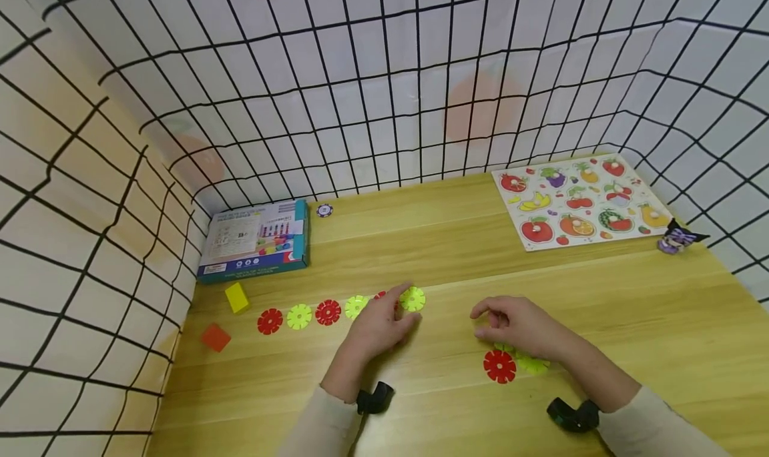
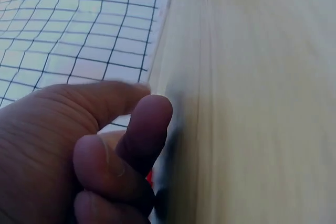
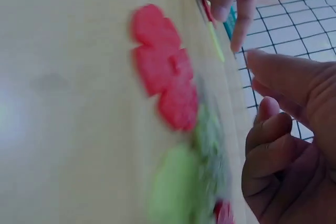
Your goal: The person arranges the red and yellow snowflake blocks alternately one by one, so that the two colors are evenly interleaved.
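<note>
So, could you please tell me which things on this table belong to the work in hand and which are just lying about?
In hand:
left hand
right hand
row of red and green discs
loose discs

Lying about:
fruit puzzle board
game box
yellow block
orange block
purple figurine

The table looks like pale wood, smooth with a slight sheen and a fine straight grain. The red disc and the other flower-shaped discs look like translucent plastic, glossy and brightly tinted. The box is printed cardboard with a glossy face. The fruit puzzle appears to be a flat painted wooden board, satin in finish. The yellow block and orange block look matt and solid. The wire grid is thin black metal in front of white printed cloth. The sleeves are soft, matt, cream knit fabric.
</note>
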Available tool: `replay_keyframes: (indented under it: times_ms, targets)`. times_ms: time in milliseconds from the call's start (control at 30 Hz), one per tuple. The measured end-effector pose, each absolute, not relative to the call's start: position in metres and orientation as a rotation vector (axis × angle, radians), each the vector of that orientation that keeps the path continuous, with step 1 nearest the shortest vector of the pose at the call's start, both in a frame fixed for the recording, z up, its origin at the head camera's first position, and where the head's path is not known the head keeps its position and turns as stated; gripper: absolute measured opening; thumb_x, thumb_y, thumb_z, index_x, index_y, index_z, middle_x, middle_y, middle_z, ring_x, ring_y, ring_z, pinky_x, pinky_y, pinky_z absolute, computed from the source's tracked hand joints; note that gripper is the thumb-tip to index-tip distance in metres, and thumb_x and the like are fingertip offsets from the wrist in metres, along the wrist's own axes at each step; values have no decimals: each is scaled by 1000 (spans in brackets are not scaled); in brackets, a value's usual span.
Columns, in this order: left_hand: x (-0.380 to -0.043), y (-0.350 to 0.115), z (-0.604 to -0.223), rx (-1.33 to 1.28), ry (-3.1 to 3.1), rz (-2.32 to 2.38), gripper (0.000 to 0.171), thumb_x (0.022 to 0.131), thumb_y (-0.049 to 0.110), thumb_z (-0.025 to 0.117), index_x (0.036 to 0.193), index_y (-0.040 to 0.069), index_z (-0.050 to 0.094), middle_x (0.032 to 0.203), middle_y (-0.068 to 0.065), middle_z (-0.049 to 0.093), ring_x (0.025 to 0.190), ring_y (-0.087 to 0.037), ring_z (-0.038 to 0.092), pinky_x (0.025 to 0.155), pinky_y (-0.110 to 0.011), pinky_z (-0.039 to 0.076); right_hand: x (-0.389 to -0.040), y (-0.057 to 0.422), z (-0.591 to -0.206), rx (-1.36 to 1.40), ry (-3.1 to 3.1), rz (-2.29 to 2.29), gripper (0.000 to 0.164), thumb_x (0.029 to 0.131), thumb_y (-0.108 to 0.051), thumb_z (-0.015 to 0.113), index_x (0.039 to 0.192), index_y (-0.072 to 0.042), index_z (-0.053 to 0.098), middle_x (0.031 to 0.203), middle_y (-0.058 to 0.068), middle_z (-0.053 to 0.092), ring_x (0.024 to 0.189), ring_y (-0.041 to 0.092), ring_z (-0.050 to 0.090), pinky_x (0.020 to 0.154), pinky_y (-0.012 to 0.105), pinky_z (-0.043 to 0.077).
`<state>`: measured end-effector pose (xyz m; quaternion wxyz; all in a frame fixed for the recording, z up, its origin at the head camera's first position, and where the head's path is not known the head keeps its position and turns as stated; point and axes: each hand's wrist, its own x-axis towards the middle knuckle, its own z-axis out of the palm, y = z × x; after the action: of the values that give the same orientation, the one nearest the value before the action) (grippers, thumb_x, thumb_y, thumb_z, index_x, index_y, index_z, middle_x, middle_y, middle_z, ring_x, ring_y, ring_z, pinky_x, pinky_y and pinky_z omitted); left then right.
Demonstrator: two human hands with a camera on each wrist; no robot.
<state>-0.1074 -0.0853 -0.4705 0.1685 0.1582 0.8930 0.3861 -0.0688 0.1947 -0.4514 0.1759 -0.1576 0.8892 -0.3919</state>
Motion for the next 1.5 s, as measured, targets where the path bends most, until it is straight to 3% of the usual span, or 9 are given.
replay_keyframes:
  times_ms: [200,433,767,1033,1500]
  targets:
    - [-109,-76,-472,398,2533,1082,57,91,37,56,142,24,35,47,6,56,33,-15,50,36,-34,43,-35,219,-454,-446,2454,-928,42,75,-49,71,112,-30,62,60,-9,47,50,5,40,47,21,34]
    - [-108,-76,-475,388,2548,1077,52,91,34,57,138,23,41,47,7,56,32,-14,50,36,-33,43,-22,223,-455,-425,2468,-912,53,73,-51,71,120,-32,59,59,-10,46,50,4,39,46,21,31]
    - [-108,-77,-474,354,2536,1093,51,90,33,59,137,27,42,47,5,56,31,-14,48,33,-33,41,-29,219,-452,-463,2419,-866,52,74,-50,71,122,-35,57,52,-9,43,44,6,36,44,21,30]
    - [-108,-77,-474,345,2541,1086,51,90,34,60,137,28,42,47,5,56,31,-14,48,33,-33,41,-29,215,-454,-534,2464,-857,40,76,-48,71,111,-34,59,57,-11,45,46,4,37,47,21,33]
    - [-108,-76,-472,338,2537,1100,50,89,32,60,136,26,43,48,4,56,32,-15,49,34,-33,42,-28,207,-458,-470,2553,-801,47,71,-50,73,112,-29,61,56,-12,45,48,3,38,46,20,31]
